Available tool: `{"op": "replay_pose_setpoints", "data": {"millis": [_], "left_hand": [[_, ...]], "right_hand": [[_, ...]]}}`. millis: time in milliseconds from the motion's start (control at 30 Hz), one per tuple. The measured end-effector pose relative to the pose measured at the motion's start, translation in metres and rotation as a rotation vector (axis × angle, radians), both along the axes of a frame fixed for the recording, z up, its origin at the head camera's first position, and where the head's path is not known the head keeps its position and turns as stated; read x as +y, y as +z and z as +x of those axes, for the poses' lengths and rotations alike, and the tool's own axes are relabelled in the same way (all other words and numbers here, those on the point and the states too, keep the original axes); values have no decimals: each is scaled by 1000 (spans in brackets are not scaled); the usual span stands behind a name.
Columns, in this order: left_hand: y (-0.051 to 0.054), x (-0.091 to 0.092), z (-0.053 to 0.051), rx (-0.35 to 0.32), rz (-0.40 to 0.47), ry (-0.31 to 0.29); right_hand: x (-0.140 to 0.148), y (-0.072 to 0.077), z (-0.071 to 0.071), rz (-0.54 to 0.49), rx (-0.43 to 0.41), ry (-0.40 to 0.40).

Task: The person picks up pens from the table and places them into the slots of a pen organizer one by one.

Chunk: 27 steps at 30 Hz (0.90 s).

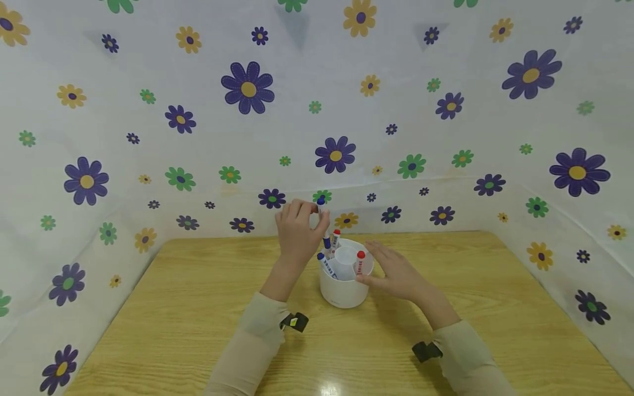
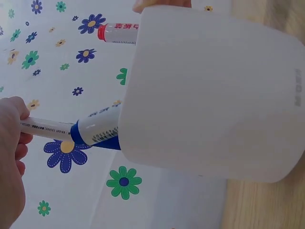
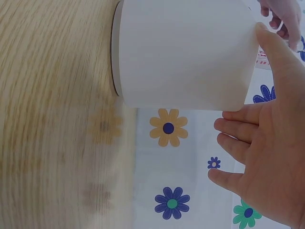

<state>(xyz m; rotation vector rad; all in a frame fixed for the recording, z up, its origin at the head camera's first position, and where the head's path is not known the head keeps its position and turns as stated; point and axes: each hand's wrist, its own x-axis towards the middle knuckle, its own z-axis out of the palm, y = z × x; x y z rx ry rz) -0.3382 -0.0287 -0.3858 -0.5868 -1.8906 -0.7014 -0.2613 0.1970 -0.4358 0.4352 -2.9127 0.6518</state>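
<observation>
A white round marker holder (image 1: pixel 344 294) stands upright on the table with several markers in it. My left hand (image 1: pixel 299 231) pinches a blue marker (image 1: pixel 327 242) near its upper end, above the holder's left back side; its lower end is partly hidden behind another blue marker (image 2: pixel 100 126). That other marker leans at the left of the holder. One red marker (image 1: pixel 336 238) stands at the back, and a second red marker (image 1: pixel 360 263) at the right front. My right hand (image 1: pixel 398 272) rests its thumb on the holder's right rim, fingers extended along that side.
The wood-grain table (image 1: pixel 173 319) reaches back to a white flower-print cloth (image 1: pixel 208 143), which hangs behind it and on both sides. Dark straps with small devices (image 1: pixel 295 322) sit on both wrists over light sleeves.
</observation>
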Motion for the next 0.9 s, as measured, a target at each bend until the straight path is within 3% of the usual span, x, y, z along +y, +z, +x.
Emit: {"op": "replay_pose_setpoints", "data": {"millis": [267, 500, 900], "left_hand": [[2, 9, 6, 31, 27, -45], [-3, 16, 13, 24, 10, -64], [-13, 19, 16, -7, -51, -60]], "right_hand": [[3, -2, -1, 4, 5, 9], [3, -3, -1, -8, 10, 12], [4, -4, -2, -10, 14, 11]]}}
